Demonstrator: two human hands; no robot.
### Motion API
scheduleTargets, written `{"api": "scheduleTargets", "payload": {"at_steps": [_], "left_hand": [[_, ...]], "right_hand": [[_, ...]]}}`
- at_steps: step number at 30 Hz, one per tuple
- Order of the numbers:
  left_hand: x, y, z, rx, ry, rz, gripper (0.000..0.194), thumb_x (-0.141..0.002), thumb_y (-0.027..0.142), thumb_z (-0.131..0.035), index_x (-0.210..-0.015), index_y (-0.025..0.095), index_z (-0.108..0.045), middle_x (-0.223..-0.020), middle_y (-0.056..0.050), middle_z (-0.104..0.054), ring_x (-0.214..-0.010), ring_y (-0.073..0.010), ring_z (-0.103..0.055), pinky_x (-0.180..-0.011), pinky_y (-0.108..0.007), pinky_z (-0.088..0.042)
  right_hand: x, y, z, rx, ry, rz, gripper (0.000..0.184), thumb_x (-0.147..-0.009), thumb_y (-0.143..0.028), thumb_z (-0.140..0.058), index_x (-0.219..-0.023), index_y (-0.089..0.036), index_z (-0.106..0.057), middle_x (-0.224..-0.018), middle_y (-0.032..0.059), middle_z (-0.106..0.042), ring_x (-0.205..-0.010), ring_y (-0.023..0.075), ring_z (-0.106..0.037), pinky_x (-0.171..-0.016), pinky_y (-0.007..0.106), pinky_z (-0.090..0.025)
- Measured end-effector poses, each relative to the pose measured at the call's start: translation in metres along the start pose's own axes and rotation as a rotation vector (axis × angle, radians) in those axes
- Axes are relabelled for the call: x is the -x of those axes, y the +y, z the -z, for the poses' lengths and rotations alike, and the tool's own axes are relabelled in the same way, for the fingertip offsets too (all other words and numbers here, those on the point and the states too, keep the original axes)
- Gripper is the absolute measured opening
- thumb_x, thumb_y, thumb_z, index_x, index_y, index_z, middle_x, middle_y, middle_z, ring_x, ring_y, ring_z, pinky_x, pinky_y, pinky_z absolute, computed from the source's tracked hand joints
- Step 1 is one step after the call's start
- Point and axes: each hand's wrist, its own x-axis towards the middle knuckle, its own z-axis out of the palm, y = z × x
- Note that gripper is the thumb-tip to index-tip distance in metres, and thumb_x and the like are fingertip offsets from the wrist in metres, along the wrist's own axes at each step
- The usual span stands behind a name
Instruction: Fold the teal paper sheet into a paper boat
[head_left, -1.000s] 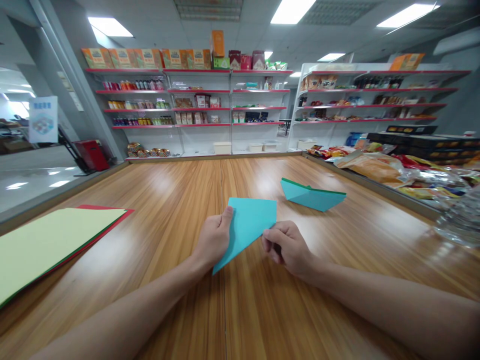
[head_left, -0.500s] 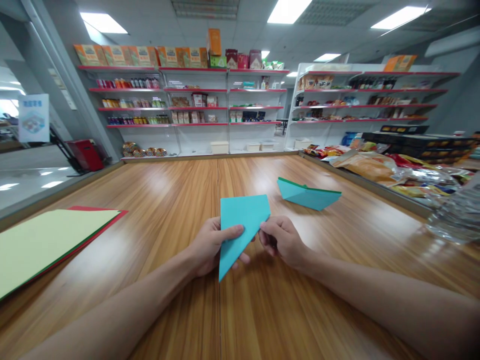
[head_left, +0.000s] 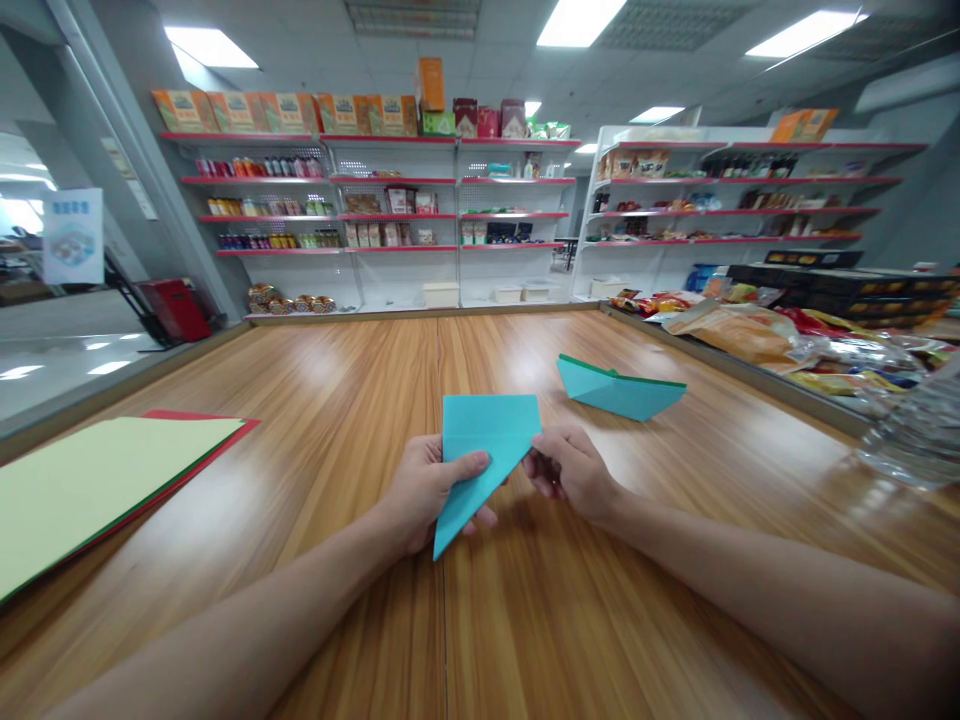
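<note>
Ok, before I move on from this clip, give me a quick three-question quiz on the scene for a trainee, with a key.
1. Which hand has its thumb laid across the face of the folded blue paper?
2. True or false: the boat-shaped paper is apart from the folded blue paper, to its right.
3. What colour is the top sheet of the paper stack? A) red B) green C) pale yellow

Key: 1. The left hand. 2. True. 3. C.

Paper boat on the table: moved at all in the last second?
No. The paper boat keeps its place against the far edge of the table; both shift slightly together in the picture, so only the camera moved.
</note>
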Motion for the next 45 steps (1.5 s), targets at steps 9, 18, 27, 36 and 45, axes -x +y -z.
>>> {"api": "scheduleTargets", "payload": {"at_steps": [9, 18, 27, 36, 45], "left_hand": [[0.002, -0.003, -0.002, -0.066, 0.016, -0.077, 0.034, -0.073, 0.038, -0.068, -0.086, 0.008, -0.058, -0.076, -0.011, -0.068, -0.049, -0.0212, -0.066, -0.033, -0.023, -0.048], [0.001, -0.004, -0.012, -0.235, 0.35, -0.145, 0.044, -0.082, 0.06, -0.045, -0.067, 0.019, -0.042, -0.043, 0.005, -0.047, -0.033, -0.0172, -0.054, -0.025, -0.022, -0.038], [0.0, -0.013, -0.019, -0.241, 0.381, -0.268, 0.05, -0.083, 0.058, -0.045, -0.053, 0.019, -0.033, -0.045, 0.005, -0.033, -0.037, -0.0064, -0.03, -0.034, -0.019, -0.021], [0.002, -0.015, -0.02, -0.303, 0.341, -0.352, 0.044, -0.089, 0.05, -0.038, -0.058, 0.019, -0.036, -0.05, 0.005, -0.036, -0.043, -0.0075, -0.032, -0.04, -0.019, -0.025], [0.009, -0.013, -0.033, -0.381, 0.469, -0.321, 0.043, -0.092, 0.046, -0.03, -0.058, 0.02, -0.035, -0.048, 0.006, -0.034, -0.041, -0.0084, -0.032, -0.038, -0.021, -0.023]], "right_hand": [[0.001, 0.0, -0.002, 0.134, 0.064, 0.037, 0.038, -0.083, -0.034, -0.041, -0.052, -0.015, -0.051, -0.037, -0.0025, -0.046, -0.032, 0.0079, -0.041, -0.035, 0.02, -0.029], [0.009, -0.003, -0.01, 0.027, -0.187, 0.009, 0.042, -0.084, -0.044, -0.04, -0.061, -0.014, -0.055, -0.042, -0.0022, -0.047, -0.033, 0.0068, -0.038, -0.032, 0.018, -0.025], [0.023, -0.003, -0.027, 0.051, -0.295, -0.017, 0.045, -0.084, -0.044, -0.045, -0.053, -0.013, -0.056, -0.036, -0.0021, -0.046, -0.031, 0.0067, -0.038, -0.033, 0.018, -0.025], [0.02, -0.006, -0.028, -0.019, -0.407, -0.15, 0.035, -0.076, -0.04, -0.05, -0.057, -0.012, -0.06, -0.038, -0.0017, -0.049, -0.031, 0.0062, -0.038, -0.031, 0.017, -0.025], [0.029, -0.012, -0.035, 0.076, -0.419, -0.092, 0.039, -0.081, -0.037, -0.041, -0.053, -0.014, -0.055, -0.035, -0.0025, -0.046, -0.027, 0.0061, -0.036, -0.03, 0.016, -0.026]]}}
